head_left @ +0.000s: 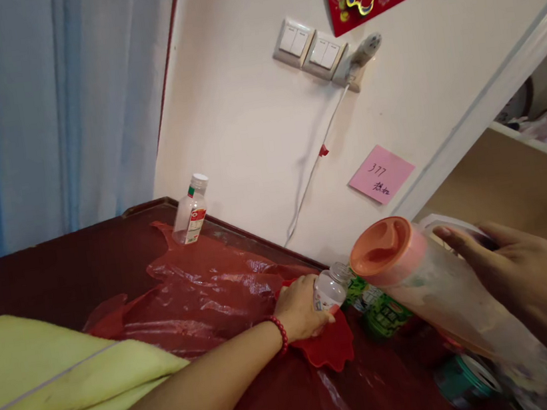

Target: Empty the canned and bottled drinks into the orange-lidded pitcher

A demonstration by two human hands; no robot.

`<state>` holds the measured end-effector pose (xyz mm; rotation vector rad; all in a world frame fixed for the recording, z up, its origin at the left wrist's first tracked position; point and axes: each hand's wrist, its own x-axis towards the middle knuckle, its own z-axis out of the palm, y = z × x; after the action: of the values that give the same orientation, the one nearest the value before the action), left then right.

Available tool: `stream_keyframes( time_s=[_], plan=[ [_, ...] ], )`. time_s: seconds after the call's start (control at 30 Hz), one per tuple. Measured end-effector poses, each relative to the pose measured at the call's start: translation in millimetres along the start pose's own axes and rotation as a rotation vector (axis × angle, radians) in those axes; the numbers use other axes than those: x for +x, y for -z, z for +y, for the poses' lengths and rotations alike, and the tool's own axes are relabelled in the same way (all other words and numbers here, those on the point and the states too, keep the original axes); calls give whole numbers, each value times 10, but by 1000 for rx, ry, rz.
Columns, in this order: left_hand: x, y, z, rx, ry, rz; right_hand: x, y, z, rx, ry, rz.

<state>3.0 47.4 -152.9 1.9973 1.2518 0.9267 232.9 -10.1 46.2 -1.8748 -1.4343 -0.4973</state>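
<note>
My left hand (300, 309), with a red bead bracelet at the wrist, is wrapped round a small clear bottle (331, 288) with an open mouth. That bottle is over a red scalloped mat (328, 345). On the right my right hand (517, 260) grips the handle of a translucent pitcher (447, 296) with an orange lid (382, 248). The pitcher is tilted, its lid end toward the small bottle. I cannot make out any liquid flowing between them.
A white-capped clear bottle (190, 212) stands at the back on red plastic film (198, 289). Yellow-green cloth (49, 376) lies at left. Green packages (381, 312) sit beyond the small bottle; a teal can (465, 380) is at lower right. A white cord (306, 190) hangs down the wall.
</note>
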Motion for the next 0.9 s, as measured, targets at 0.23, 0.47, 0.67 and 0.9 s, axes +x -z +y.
stream_keyframes(
  time_s=[0.23,0.47,0.67,0.9],
  plan=[
    [0,1,2,3,-5,1,23,-8,27,-17,26,9],
    [5,3,-1,5,-5,-1,21,7,22,-18,26,12],
    [-3,8,5,6,4,-8,20,24,22,5,29,8],
    [1,0,-8,10,5,-7,2,70,-45,-17,22,2]
  ],
)
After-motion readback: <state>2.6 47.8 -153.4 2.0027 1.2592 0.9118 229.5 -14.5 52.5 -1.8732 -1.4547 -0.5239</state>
